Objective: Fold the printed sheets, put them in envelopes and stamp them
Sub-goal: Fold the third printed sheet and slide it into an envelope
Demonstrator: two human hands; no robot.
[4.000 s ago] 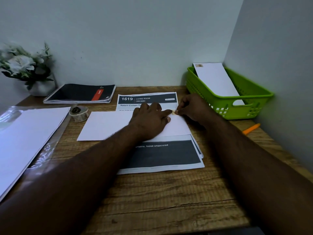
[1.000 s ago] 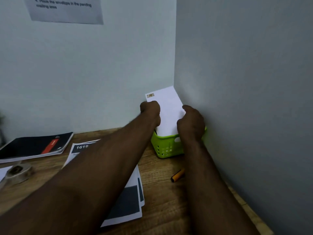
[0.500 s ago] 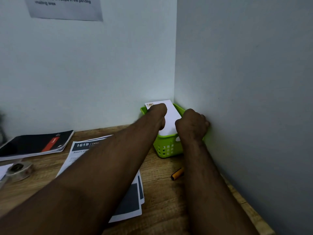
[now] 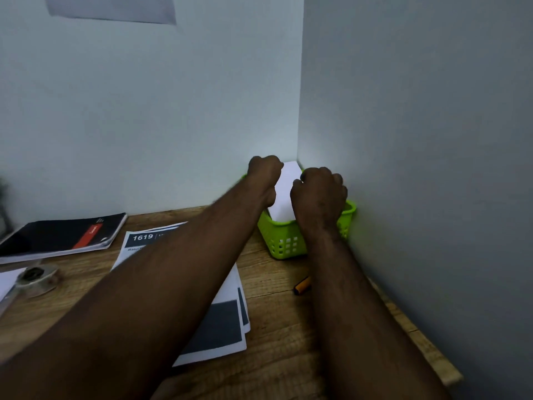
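Both hands reach into the far corner, at about one o'clock from the viewer. The left hand [image 4: 264, 177] and the right hand [image 4: 317, 194] flank a white envelope [image 4: 284, 194] that stands tilted in the green basket [image 4: 284, 241], its upper end leaning back toward the corner of the walls. Both hands show their backs, fingers curled; whether those fingers pinch the envelope's edges or have let go cannot be told, since the fingertips are hidden. The left hand sits at the envelope's nine o'clock edge, the right at its three o'clock edge, over the basket's rim.

The step in hand appears to be dropping a finished envelope into the basket. To do it well, the person should let it slide down along the back wall of the basket, so it settles flat against whatever is already inside instead of buckling. The release should come evenly from both sides, so the envelope does not twist or ride up over the rim.

On the bench [image 4: 288, 356], the printed sheets [image 4: 222, 324] lie stacked at seven o'clock from the basket, partly under the left forearm, and seem to await folding. An orange pen [image 4: 301, 285] lies just at six o'clock of the basket.
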